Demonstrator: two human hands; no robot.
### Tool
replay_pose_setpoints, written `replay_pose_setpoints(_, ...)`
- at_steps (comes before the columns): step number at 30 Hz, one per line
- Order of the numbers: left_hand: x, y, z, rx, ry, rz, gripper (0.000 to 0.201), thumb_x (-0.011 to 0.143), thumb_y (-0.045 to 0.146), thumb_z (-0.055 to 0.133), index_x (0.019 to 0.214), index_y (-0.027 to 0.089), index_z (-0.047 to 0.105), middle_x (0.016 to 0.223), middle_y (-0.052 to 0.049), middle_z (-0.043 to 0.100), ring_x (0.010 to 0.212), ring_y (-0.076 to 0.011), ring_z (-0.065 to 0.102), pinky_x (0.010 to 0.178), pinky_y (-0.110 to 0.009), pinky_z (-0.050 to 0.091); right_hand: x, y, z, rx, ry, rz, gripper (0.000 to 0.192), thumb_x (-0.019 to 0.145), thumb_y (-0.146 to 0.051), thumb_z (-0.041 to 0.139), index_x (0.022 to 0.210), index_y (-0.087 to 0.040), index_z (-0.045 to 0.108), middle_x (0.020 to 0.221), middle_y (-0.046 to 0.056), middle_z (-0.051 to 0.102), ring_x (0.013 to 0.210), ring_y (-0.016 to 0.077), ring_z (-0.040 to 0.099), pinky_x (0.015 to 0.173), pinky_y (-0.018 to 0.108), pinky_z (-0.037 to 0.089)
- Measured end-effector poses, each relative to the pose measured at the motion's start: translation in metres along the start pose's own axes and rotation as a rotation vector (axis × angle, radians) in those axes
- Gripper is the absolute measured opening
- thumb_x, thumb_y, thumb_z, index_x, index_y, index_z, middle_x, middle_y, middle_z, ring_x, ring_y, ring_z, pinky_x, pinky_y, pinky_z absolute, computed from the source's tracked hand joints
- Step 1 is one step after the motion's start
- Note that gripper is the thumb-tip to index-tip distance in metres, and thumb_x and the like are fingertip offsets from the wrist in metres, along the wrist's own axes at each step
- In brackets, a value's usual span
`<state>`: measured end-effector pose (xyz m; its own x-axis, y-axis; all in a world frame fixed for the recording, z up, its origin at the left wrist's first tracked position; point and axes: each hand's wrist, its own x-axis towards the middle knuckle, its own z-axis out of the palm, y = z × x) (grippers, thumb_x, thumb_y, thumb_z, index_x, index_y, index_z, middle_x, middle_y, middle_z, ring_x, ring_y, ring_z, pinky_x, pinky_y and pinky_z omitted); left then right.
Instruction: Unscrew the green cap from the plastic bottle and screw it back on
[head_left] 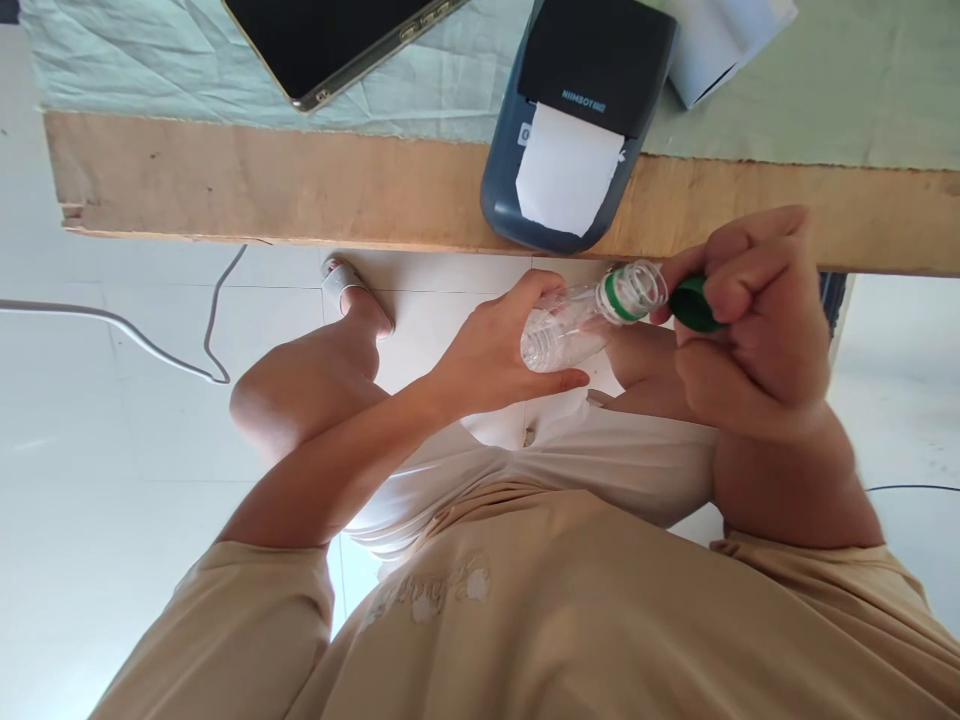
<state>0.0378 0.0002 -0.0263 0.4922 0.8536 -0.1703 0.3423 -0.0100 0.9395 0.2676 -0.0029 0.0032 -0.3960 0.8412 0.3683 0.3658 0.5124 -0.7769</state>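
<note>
Clear plastic bottle (562, 330), small and apparently empty, lies nearly level in front of the person's lap, below the edge of the wooden worktop (300, 185). The left hand (502, 350) wraps it around the body, thumb on the near side and fingers curled over the far side, so this grip is closed on the bottle. Its open mouth (645, 285) points toward the right hand (757, 320), with a green ring left around the neck. The right hand's grip is closed too: thumb and curled fingers pinch a green cap (694, 305), which sits just beside the bottle's mouth and off its thread.

Judging by the thin ribbed wall, the bottle is probably very light and soft, apt to dent or crackle under a hard squeeze and somewhat slick. The stiffest places to hold would be the neck under the green ring or the ribbed middle, where the left hand has it now. The cap is small and rigid, best held by its rim with fingertips.

On the worktop above sit a dark label printer (577, 110) with white paper sticking out, a phone (330, 40) and a pale green cloth (150, 70). A cable (150, 345) runs over the white floor.
</note>
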Motion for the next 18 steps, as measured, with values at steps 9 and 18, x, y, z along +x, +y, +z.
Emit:
replay_pose_setpoints(9,-0.0004,0.0061,0.0002,0.049,0.046,-0.057,0.069,0.065,0.035,0.087,0.122,0.024,0.049,0.123,-0.004,0.066,0.109,-0.023,0.065,0.093,-0.038,0.053,0.0065,-0.0016,0.0002,-0.228,0.119,-0.108,0.054,0.076,-0.006,0.058,0.127,-0.024,0.06,0.109,0.008,0.05,0.092,0.0165,0.061,0.073,0.035,0.058)
replay_pose_setpoints(18,0.0017,0.0057,0.0042,0.239,0.059,-0.019,0.067,0.071,0.032,0.081,0.128,0.023,0.047,0.124,-0.003,0.067,0.11,-0.0222,0.066,0.091,-0.035,0.054,0.0072,-0.0018,-0.0026,-0.191,0.066,-0.24,0.064,0.079,0.001,0.064,0.134,-0.031,0.062,0.124,0.004,0.069,0.104,0.0173,0.071,0.088,0.033,0.063)
